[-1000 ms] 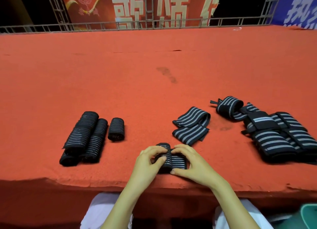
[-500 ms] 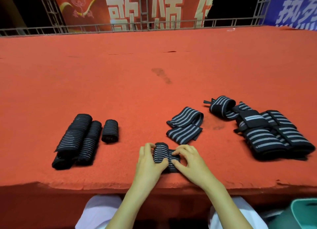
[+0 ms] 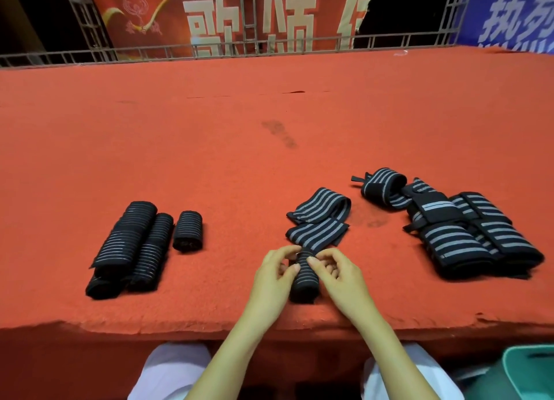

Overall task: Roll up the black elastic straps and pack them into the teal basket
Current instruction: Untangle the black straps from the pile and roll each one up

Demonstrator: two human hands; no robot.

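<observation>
Roll now lies end-on, its loose tail wound in | left hand and right hand both pinch it at the table edge | rolling looks done; next stop basket, low right

Rolled straps, far left: one short single roll and two long rows; the number of rolls per row cannot be told. Near centre: one held roll, gripped by the left hand and the right hand. Centre: one folded strap. Right heap: at least three unrolled straps, exact number unclear. Teal basket: one, near right.
</observation>
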